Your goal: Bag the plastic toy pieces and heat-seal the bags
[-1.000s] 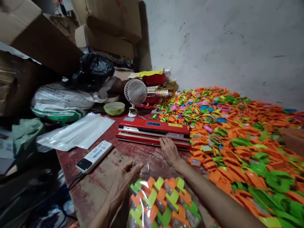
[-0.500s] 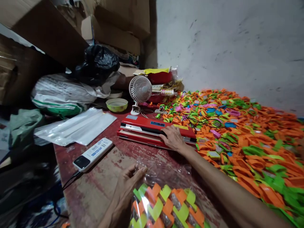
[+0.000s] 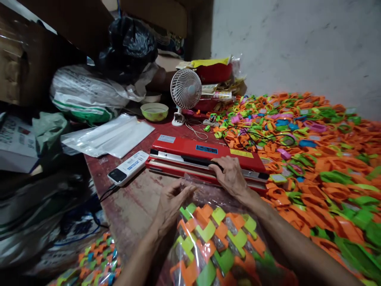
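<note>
A clear plastic bag [image 3: 217, 242] packed with orange and green plastic pieces lies on the worn red table [image 3: 131, 206] in front of me. My left hand [image 3: 171, 204] rests on the bag's near left corner, fingers together and stretched toward its open mouth. My right hand [image 3: 230, 176] lies palm down on the arm of the red heat sealer [image 3: 190, 153], fingers curled over its front bar. The bag's open end reaches up to the sealer's front edge.
A big heap of loose orange, green, pink and blue plastic pieces [image 3: 312, 151] covers the right of the table. A white remote [image 3: 127, 169], flat clear bags [image 3: 110, 135], a small white fan [image 3: 185, 91], a green bowl [image 3: 154, 112] and sacks stand behind. A filled bag [image 3: 92, 262] lies low left.
My right hand has shifted right along the sealer and settled on its arm. The packed bag and my left hand have moved forward, up to the sealer. The view tilted down.
</note>
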`<action>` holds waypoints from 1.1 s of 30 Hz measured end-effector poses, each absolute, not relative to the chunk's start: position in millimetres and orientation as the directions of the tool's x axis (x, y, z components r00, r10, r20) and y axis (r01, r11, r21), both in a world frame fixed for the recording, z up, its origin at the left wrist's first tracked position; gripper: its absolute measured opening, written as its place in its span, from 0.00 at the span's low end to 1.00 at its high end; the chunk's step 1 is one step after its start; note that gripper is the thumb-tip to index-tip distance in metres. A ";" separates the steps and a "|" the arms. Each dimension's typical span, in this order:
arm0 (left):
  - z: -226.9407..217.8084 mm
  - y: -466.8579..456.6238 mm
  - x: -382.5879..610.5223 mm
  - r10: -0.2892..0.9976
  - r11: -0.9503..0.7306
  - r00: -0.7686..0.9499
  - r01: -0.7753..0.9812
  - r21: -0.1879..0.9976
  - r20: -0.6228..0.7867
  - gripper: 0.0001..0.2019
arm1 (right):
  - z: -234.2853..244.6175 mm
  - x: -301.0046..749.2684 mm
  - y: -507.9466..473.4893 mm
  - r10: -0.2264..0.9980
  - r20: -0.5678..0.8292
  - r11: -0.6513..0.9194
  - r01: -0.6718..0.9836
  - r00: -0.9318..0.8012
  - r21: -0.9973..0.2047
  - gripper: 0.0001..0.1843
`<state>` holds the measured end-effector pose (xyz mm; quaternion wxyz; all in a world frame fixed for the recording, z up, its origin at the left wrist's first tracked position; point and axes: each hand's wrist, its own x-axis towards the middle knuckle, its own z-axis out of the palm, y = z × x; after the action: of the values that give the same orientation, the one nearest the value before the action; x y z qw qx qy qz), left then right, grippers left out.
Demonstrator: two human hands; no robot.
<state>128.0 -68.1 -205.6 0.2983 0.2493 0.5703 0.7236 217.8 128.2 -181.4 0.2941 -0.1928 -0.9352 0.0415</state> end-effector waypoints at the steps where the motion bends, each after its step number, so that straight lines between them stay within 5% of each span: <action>1: -205.9 -69.2 127.7 0.715 -0.172 -0.699 -0.147 0.974 0.021 0.15 | -181.5 219.2 120.4 0.387 0.547 0.920 0.349 -0.742 -0.178 0.09; 15: -178.2 -77.1 140.9 0.740 -0.089 -0.671 -0.165 0.982 -0.045 0.13 | -177.9 243.5 79.6 0.474 0.525 0.865 0.486 -0.707 -0.126 0.08; 20: -182.4 -75.4 142.1 0.772 -0.087 -0.635 -0.168 0.982 -0.041 0.15 | -157.8 255.5 90.8 0.425 0.448 0.905 0.373 -0.787 -0.204 0.12; 23: -179.3 -74.6 142.7 0.778 -0.081 -0.627 -0.181 0.980 -0.052 0.16 | -140.4 299.6 90.2 0.421 0.594 0.907 0.329 -0.685 -0.264 0.15; 25: -174.4 -75.5 143.8 0.778 -0.071 -0.624 -0.192 0.979 -0.066 0.17 | -140.1 340.4 80.6 0.495 0.665 0.856 0.445 -0.558 -0.264 0.18; 27: -167.8 -77.6 145.8 0.776 -0.053 -0.626 -0.197 0.979 -0.083 0.17 | -153.2 377.9 68.4 0.558 0.612 0.801 0.557 -0.561 -0.219 0.20; 33: -144.2 -85.2 154.0 0.719 0.012 -0.680 -0.196 0.981 -0.145 0.16 | -208.1 436.8 67.3 0.465 0.418 0.861 0.509 -0.781 -0.008 0.17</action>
<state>154.0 -85.2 -144.2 0.3410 0.2095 0.6244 0.6708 436.8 67.3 -208.1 0.2072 -0.2584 -0.9421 -0.0528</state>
